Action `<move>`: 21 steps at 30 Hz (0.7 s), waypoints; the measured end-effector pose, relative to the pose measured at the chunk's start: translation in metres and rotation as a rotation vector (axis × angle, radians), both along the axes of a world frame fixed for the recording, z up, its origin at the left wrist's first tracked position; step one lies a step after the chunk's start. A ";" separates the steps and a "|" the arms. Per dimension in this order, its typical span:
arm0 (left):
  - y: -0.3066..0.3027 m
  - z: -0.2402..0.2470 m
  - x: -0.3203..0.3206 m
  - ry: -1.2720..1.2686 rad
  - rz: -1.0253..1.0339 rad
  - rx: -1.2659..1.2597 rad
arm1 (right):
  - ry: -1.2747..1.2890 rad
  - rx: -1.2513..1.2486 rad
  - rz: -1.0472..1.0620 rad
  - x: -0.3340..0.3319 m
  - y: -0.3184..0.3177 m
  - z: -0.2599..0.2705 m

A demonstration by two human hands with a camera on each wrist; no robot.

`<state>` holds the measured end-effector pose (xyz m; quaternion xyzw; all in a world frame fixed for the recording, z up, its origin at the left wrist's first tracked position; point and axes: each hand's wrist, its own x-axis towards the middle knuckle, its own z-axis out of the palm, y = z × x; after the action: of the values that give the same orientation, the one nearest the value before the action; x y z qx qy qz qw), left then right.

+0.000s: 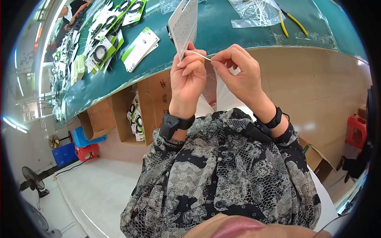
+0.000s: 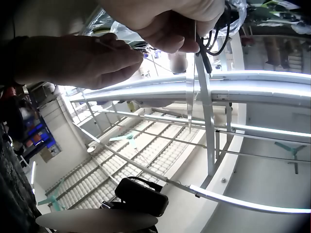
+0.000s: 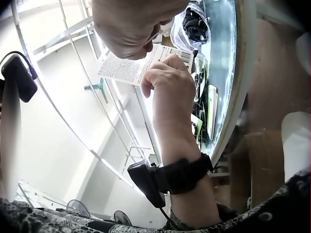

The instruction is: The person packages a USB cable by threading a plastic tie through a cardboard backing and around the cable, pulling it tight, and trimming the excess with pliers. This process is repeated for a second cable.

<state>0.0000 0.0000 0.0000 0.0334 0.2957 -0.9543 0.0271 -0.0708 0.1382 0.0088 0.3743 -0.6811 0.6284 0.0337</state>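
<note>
My left hand (image 1: pixel 188 77) grips a printed white packaging card (image 1: pixel 186 29) by its lower edge, with the card standing nearly upright. A black cable (image 2: pixel 224 41) shows at the card's far side in the left wrist view. From the card, a thin white plastic tie (image 1: pixel 201 55) stretches to my right hand (image 1: pixel 243 73), whose thumb and fingertips pinch its end. Small print covers the card's face (image 3: pixel 124 68) in the right wrist view. Both hands are raised in front of the green table's near edge.
Carded black cables (image 1: pixel 104 49) are piled on the left of the green table (image 1: pixel 214 29), beside a few stacked cards (image 1: pixel 139 49). A clear bag of white ties (image 1: pixel 256 14) and yellow-handled pliers (image 1: pixel 291 23) lie at the back right. Cardboard boxes (image 1: pixel 152 103) stand below the edge.
</note>
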 end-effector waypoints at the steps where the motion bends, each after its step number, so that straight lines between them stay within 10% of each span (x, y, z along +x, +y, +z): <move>1: 0.000 0.001 0.001 -0.009 0.004 -0.001 | 0.007 0.005 0.000 0.000 0.000 -0.001; 21: -0.005 -0.002 0.000 -0.038 0.009 0.008 | 0.039 0.048 -0.002 -0.003 -0.005 -0.008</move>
<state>-0.0002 -0.0054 -0.0024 0.0501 0.2989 -0.9523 0.0367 -0.0733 0.1329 0.0006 0.3866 -0.6955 0.6044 0.0386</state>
